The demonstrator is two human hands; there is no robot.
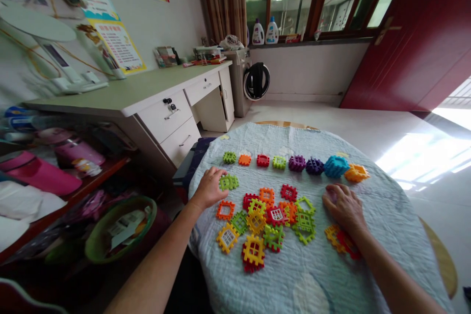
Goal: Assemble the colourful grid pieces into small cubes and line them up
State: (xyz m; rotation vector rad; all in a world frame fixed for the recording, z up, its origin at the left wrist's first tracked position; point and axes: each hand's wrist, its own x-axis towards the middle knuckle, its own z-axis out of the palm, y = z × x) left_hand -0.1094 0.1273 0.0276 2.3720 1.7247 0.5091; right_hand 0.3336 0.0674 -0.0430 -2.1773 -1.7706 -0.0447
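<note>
Pale-blue cloth [265,294] covers the round table, eight coloured blocks [297,163] lined up at its far side. Loose window-patterned tiles [254,249] lie nearer, unaligned — that part looks unfinished. Left hand [209,189] pinches a green tile [231,182]; right hand [344,206] rests half-curled — contents unclear.

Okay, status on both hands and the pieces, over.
Left hand touching green piece, grip unclear. Right hand palm-down at cloth. Loose pieces between hands, row of blocks beyond.
</note>
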